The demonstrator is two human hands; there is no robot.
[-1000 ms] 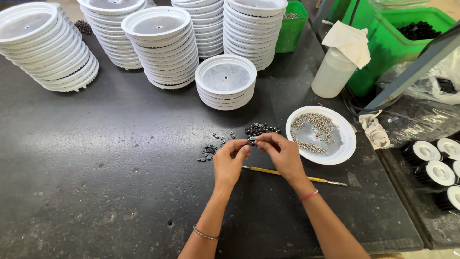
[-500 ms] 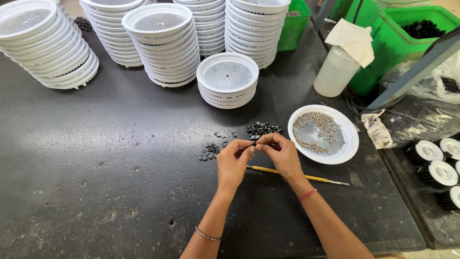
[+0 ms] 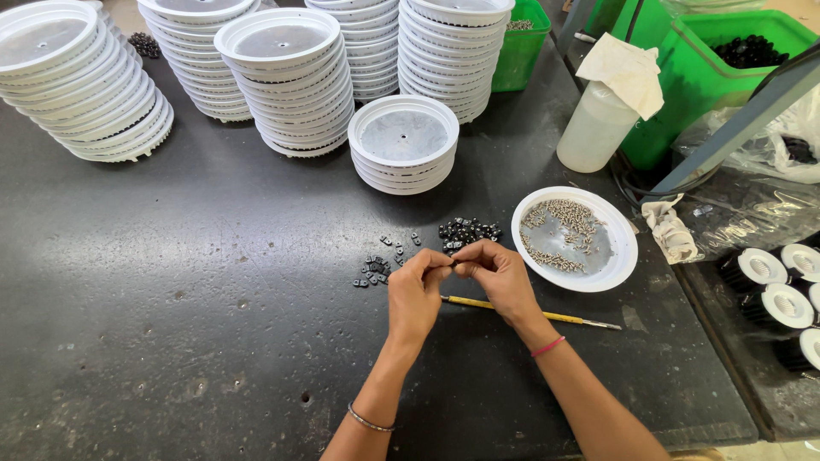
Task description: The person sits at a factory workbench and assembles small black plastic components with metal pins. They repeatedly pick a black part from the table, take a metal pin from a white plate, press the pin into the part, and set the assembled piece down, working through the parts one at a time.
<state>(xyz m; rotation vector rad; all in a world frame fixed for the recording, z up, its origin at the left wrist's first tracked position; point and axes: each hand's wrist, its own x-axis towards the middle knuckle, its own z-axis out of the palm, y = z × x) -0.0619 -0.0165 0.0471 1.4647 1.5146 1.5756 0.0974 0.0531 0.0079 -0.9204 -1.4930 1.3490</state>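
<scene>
My left hand (image 3: 416,290) and my right hand (image 3: 498,275) meet fingertip to fingertip over the dark table (image 3: 188,341), pinching a tiny dark part between them; the part itself is mostly hidden by the fingers. Just beyond my fingers lies a small heap of black parts (image 3: 468,231), with more loose black pieces (image 3: 376,268) scattered to the left. A white plate (image 3: 619,260) holding small silver screws sits right of my right hand. A yellow-handled screwdriver (image 3: 547,315) lies on the table under my right wrist.
Several stacks of white round lids (image 3: 290,81) line the far side, with a short stack (image 3: 403,145) closest. A translucent bottle with a cloth (image 3: 598,119) and green bins (image 3: 726,77) stand at the right. White-rimmed round fittings (image 3: 781,290) sit at the right edge.
Both hands stay together at the same spot, with only slight finger movement. The view has shifted a little.
</scene>
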